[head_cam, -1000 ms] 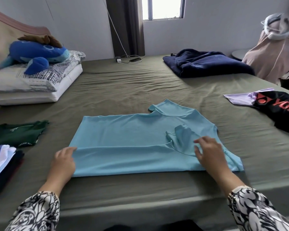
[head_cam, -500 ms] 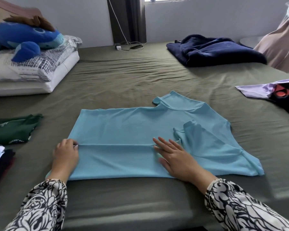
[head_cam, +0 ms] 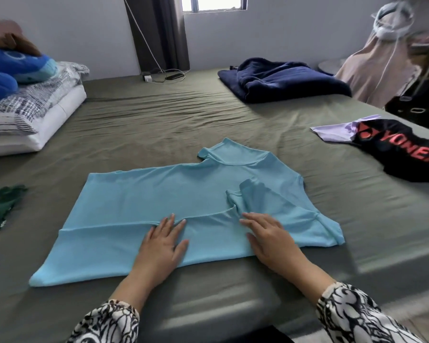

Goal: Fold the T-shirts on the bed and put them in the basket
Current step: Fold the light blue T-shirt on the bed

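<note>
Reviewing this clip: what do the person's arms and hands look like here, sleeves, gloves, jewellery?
Both hands are bare: no gloves, and no rings or watch that I can make out on the left hand or right hand. Each forearm emerges from a loose sleeve in a black-and-white swirling print, the left sleeve and right sleeve gathered above the wrist.

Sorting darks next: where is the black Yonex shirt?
Head view: the black Yonex shirt lies at the bed's right edge, overlapping a lilac shirt.

Green shirt point(head_cam: 0, 206) cut by left edge — black shirt point(head_cam: 404, 149) by right; basket unseen.
</note>
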